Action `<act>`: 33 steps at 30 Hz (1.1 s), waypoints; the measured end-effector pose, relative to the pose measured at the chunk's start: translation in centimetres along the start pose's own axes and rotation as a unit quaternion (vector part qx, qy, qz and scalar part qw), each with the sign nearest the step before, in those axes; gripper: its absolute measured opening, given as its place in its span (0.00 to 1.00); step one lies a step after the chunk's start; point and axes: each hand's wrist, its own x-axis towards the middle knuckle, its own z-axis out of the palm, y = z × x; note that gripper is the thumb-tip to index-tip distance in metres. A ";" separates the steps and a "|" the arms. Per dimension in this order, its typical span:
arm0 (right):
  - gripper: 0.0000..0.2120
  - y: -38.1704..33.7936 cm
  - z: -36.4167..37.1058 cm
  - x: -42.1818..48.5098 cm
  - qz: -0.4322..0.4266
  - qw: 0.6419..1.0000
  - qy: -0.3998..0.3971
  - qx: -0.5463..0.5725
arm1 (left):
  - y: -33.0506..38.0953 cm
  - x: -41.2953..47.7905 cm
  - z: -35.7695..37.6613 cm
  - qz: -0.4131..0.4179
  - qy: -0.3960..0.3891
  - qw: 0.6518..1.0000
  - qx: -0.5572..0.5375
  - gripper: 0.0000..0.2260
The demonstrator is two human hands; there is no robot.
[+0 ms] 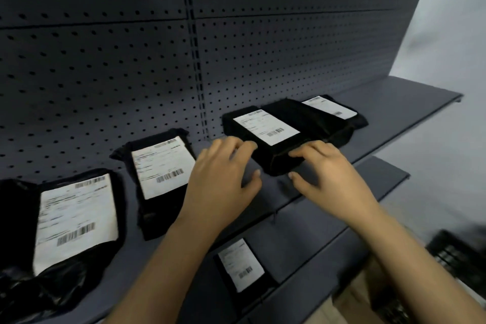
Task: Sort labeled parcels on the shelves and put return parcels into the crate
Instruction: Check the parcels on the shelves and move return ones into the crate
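Several black parcels with white barcode labels lie on a grey shelf (410,102). A boxy parcel (265,127) sits in the middle. My left hand (223,179) touches its left near edge with its fingertips, thumb apart. On its right near corner rests my right hand (326,171), fingers laid over the top and thumb below the edge. Behind it lies another parcel (328,108), partly overlapped. Two flat bagged parcels (163,166) (76,218) lie to the left. The lower shelf holds one more parcel (240,264). A dark crate (457,252) shows at the lower right, blurred.
A grey pegboard back panel (131,60) stands behind the shelf. The lower shelf (381,176) juts out below my arms. A pale wall fills the right side, and brown floor shows at the bottom right.
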 end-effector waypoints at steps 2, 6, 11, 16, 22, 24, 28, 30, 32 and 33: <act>0.17 1.4 -0.2 0.0 0.009 1.000 0.005 0.004 | 0.8 0.8 0.8 0.001 -0.006 1.000 0.001 0.16; 0.18 4.3 0.3 1.2 0.011 0.999 0.017 0.036 | 2.0 2.4 2.8 -0.010 0.001 1.000 0.013 0.15; 0.17 7.7 1.7 4.6 -0.028 0.995 -0.002 0.091 | 3.3 4.4 5.7 -0.086 -0.012 0.995 0.043 0.20; 0.16 10.1 2.8 7.8 -0.066 0.991 -0.010 0.120 | 4.5 5.5 8.2 -0.207 -0.044 0.976 0.044 0.22; 0.20 9.2 3.8 9.2 -0.050 0.989 -0.083 0.114 | 5.0 5.7 10.7 -0.365 -0.087 0.923 -0.089 0.29; 0.22 8.8 4.2 9.3 -0.025 0.981 -0.108 0.158 | 4.9 5.6 10.8 -0.402 -0.064 0.900 -0.155 0.25; 0.31 8.9 4.9 9.3 0.038 0.962 -0.166 0.215 | 4.9 5.4 10.5 -0.440 -0.043 0.868 -0.226 0.22; 0.27 8.9 5.0 9.5 0.065 0.945 -0.198 0.251 | 5.0 5.4 10.6 -0.447 -0.039 0.859 -0.248 0.20; 0.20 8.8 4.9 9.5 0.081 0.930 -0.213 0.290 | 5.0 5.5 10.7 -0.453 -0.029 0.850 -0.269 0.18; 0.18 8.7 4.8 9.4 0.085 0.924 -0.214 0.304 | 5.1 5.5 10.8 -0.452 -0.021 0.847 -0.280 0.18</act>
